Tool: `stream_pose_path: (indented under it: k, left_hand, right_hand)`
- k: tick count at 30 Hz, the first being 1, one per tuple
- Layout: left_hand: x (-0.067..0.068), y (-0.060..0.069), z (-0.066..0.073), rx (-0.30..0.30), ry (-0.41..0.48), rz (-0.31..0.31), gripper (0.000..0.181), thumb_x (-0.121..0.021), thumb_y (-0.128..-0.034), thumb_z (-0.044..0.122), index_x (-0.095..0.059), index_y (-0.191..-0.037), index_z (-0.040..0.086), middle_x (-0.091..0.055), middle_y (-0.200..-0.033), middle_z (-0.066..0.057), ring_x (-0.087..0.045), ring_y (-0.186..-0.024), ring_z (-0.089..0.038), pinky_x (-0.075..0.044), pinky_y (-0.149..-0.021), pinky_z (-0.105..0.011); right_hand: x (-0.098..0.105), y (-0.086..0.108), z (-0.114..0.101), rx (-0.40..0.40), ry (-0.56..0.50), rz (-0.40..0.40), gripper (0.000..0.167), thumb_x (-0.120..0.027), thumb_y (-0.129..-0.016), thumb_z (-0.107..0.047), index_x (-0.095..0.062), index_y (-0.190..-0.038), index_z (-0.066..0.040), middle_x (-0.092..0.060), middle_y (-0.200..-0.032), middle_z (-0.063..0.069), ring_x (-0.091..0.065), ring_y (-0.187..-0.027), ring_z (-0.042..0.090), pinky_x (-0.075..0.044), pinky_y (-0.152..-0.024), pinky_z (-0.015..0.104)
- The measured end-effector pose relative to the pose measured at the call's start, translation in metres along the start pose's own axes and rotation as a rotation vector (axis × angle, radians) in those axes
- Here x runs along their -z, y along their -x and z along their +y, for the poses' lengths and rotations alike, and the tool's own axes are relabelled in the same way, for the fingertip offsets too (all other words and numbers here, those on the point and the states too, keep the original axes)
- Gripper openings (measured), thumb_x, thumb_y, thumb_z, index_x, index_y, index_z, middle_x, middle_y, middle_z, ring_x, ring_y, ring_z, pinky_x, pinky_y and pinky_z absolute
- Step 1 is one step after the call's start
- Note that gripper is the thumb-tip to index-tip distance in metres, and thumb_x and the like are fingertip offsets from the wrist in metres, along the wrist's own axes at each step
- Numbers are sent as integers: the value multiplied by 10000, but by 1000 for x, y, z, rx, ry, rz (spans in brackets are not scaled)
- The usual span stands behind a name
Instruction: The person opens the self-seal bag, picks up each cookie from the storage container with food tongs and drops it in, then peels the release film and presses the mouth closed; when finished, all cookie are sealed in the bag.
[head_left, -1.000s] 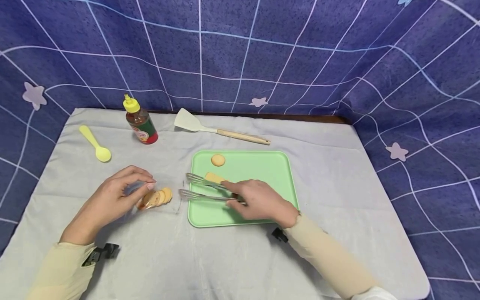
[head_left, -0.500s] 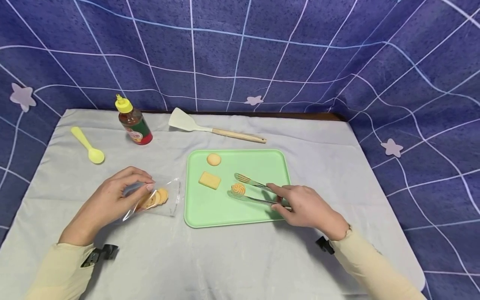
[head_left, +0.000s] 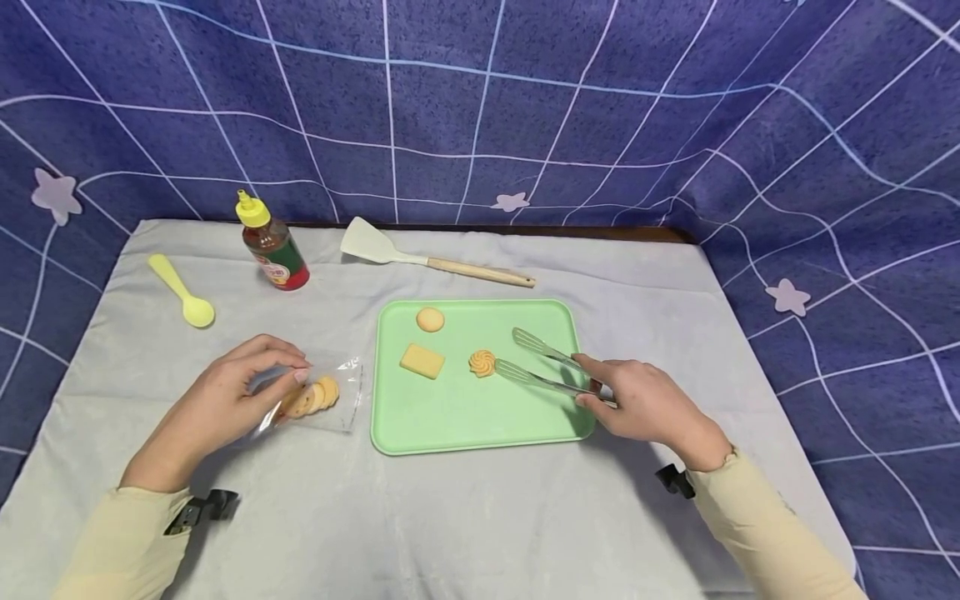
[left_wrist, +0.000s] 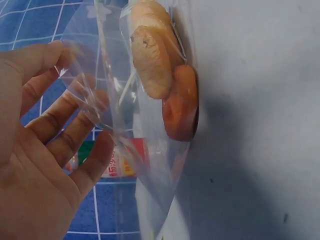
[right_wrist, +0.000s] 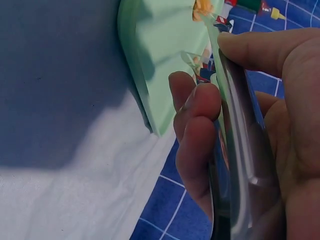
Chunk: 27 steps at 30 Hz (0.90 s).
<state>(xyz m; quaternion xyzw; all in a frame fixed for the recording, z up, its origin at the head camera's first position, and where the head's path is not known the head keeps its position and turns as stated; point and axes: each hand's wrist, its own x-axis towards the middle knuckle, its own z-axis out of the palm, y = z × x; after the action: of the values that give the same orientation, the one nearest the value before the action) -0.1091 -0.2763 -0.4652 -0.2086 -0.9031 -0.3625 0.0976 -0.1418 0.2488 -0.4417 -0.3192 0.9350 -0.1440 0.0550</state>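
Tongs (head_left: 553, 384) slanted leftward-forward from right grip (head_left: 648, 402), tips parted | right grip held them, knuckles up | left grip (head_left: 219, 404) pinched clear bag (head_left: 334, 415)

Green tray (head_left: 435, 425), swirled golden cookie (head_left: 482, 362)

Blue backdrop (head_left: 442, 108), back and both sides, pale wavy grid lines (head_left: 387, 62), lilac stars (head_left: 787, 297). Creased light-grey cloth (head_left: 465, 525); brown wood strip (head_left: 645, 234) along back edge. Soft shadows (right_wrist: 60, 100) on cloth.

Yellow spoon (head_left: 180, 288), bottle (head_left: 276, 253), spatula (head_left: 442, 264).
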Motion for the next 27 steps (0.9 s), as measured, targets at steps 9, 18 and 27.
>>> stream_pose_path:
  k: [9,18,27]
  left_hand:
    - [1,1,-1,3,2,-1,180,-789,-884,10,-767,-981,160,-627,-1090,124,-573,-1031,-61,-352,-917,-95]
    - [2,3,-1,23,-4,-7,159,-784,-901,44,-769,-991,174,-624,-1099,132,-570,-1027,-53,-365,-887,-103]
    - [2,4,-2,35,-6,-10,173,-788,-897,45,-769,-997,185,-624,-1102,132,-566,-1024,-66,-375,-880,-119]
  right_hand:
    - [-2,-3,-1,31,-26,9,525,-721,-951,-281,-593,-1402,-45,-623,-857,-162,-415,-520,-19,-428,-577,297]
    - [-7,-10,-5,53,-43,7,516,-723,-952,-284,-600,-1397,-54,-645,-871,-152,-433,-546,-15,-445,-599,298]
    - [-8,-20,-12,60,-21,-10,509,-706,-968,-293,-594,-1412,-70,-624,-859,-165,-399,-522,6,-426,-569,292]
